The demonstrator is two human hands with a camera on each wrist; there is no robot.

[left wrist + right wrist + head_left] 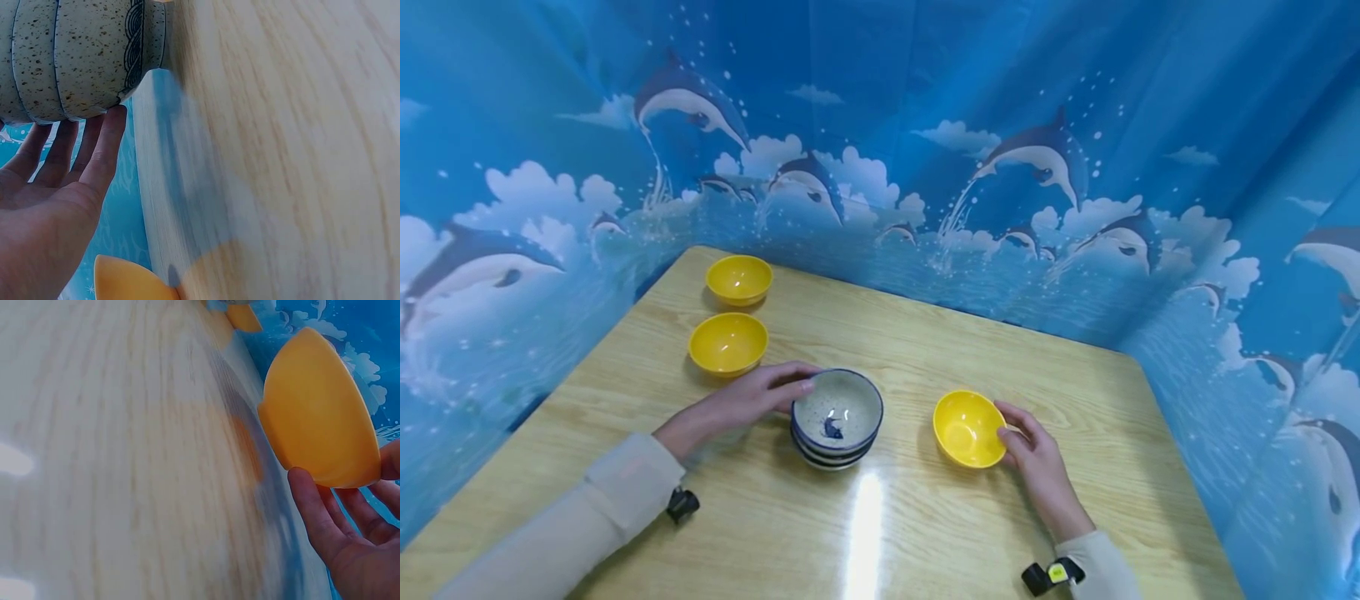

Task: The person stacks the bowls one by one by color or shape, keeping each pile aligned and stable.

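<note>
A stack of several speckled grey bowls (838,412) with dark blue rims stands near the middle of the table. My left hand (778,387) holds its left side, thumb at the top rim and fingers along the outer wall. In the left wrist view, the fingertips (114,119) touch the speckled wall with its blue pattern band. To the right, my right hand (1036,446) grips a small yellow bowl (966,429). The thumb lies over its rim and the fingers press the outside, as the right wrist view also shows for this bowl (322,412).
Two more yellow bowls stand at the table's left: one at the far corner (740,280), another nearer (728,344), just beyond the left hand. The wooden table (760,533) meets a blue dolphin-print curtain (880,192) at the back and sides.
</note>
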